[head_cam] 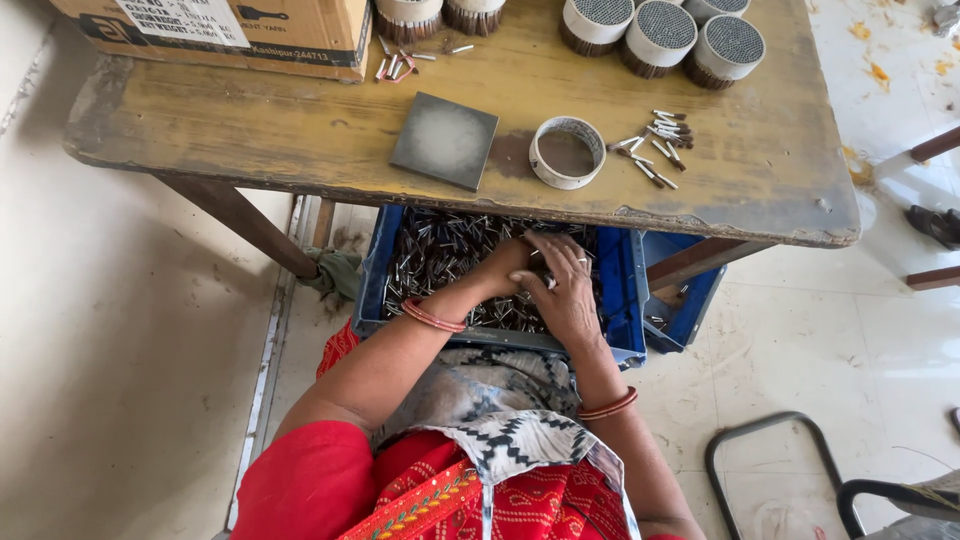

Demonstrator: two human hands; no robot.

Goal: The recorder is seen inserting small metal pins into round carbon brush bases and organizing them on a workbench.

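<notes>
Under table edge (pixel 700 215) — hands (pixel 540 280) in blue crate (pixel 612 290), metal pins (pixel 440 250)

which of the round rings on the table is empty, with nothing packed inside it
The lone white ring beside the grey square tile. You see bare table through it; the rings at the far edge are packed full.

Two hands (pixel 545 285) at six o'clock, two blue crates (pixel 620 290), five filled round bundles (pixel 660 35) at twelve, one empty ring (pixel 567 152), one grey square plate (pixel 445 140), one cardboard box (pixel 230 30).
</notes>
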